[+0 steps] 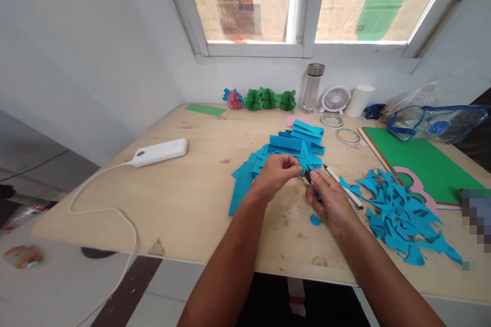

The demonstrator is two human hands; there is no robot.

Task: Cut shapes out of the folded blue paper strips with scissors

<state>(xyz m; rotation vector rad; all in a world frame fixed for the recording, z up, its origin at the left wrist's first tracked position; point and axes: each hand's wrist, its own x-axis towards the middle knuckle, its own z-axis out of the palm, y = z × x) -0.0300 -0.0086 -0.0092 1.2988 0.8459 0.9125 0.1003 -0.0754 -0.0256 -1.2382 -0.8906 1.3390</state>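
Between my hands is a small blue paper piece (306, 156), pinched at its left edge by my left hand (276, 174). Dark-handled scissors (315, 191) are gripped in my right hand (328, 198), their blades at the paper. Behind and left of the hands lie folded blue paper strips (286, 143) and larger blue sheets (241, 189). A white marker (347, 189) lies just right of my right hand. Below that hand rests a small blue scrap (315, 220). Farther right is a heap of curved blue offcuts (395, 212).
A white power strip (161, 152) with a cable lies at the left. Green paper sheets (433, 166) and a clear pouch (437, 122) are at the right. Along the wall stand paper decorations (268, 99), a glass bottle (311, 89) and a small fan (335, 99).
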